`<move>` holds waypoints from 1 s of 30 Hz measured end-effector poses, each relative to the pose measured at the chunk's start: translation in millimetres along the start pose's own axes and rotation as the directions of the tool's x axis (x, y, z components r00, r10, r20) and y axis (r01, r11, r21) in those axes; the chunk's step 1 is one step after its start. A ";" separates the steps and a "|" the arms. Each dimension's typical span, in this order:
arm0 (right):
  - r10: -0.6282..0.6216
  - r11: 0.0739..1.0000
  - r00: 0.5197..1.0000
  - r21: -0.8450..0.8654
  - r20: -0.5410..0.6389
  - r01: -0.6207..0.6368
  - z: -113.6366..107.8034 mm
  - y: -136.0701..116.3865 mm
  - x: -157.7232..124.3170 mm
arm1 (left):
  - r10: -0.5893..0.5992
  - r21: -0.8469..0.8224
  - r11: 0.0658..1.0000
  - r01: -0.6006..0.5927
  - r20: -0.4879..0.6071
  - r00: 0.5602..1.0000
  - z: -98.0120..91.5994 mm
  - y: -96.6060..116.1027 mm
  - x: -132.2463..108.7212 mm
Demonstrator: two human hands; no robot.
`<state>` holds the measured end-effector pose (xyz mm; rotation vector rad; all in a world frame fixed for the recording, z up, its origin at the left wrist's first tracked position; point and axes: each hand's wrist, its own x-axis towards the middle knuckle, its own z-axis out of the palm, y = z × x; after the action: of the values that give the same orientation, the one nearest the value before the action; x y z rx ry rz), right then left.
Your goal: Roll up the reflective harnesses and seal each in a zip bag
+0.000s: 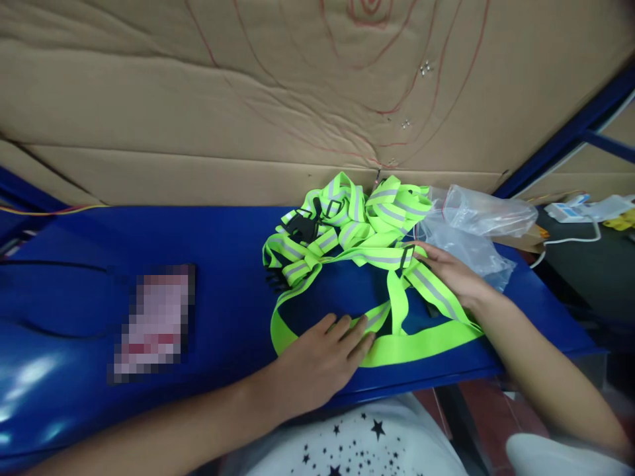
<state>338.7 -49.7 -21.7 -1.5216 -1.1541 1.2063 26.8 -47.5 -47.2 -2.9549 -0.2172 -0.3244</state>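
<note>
- The neon yellow-green straps with a grey stripe lie on the blue table, bunched in a heap toward the back and spread in a wide loop toward the front edge;
- the left hand rests palm down over the front of the loop, fingers slightly spread and touching the strap; I cannot tell whether they grip it;
- the right hand, well apart from the left, is at the loop's right side, its fingertips partly hidden by the strap near a black slider; whether they pinch it, I cannot tell;
- a black buckle sits on the left of the heap;
- clear plastic bags lie just beside the heap, to its right;
- a pixelated flat item lies well apart, on the left of the table;
- a cardboard panel with red curved lines stands behind.
</note>
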 end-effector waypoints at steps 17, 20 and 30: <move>0.009 0.924 0.997 0.380 0.083 -0.040 16.1 -3.3 -4.9 | -0.088 -0.482 0.875 0.053 -0.050 0.995 -6.1 -12.0 6.8; -0.003 0.931 0.996 0.365 0.093 -0.031 18.4 -5.6 -8.3 | -0.213 -0.420 0.898 0.133 -0.149 0.966 -4.6 -15.6 7.6; 0.024 0.940 0.994 0.335 0.107 -0.059 22.7 -5.4 -12.9 | -0.235 -0.450 0.876 0.175 -0.082 0.968 5.9 -35.6 9.9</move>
<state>314.1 -59.5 -17.8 -1.2404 -0.9239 1.4425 31.8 -10.5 -45.5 -3.3391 -0.5063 -0.6837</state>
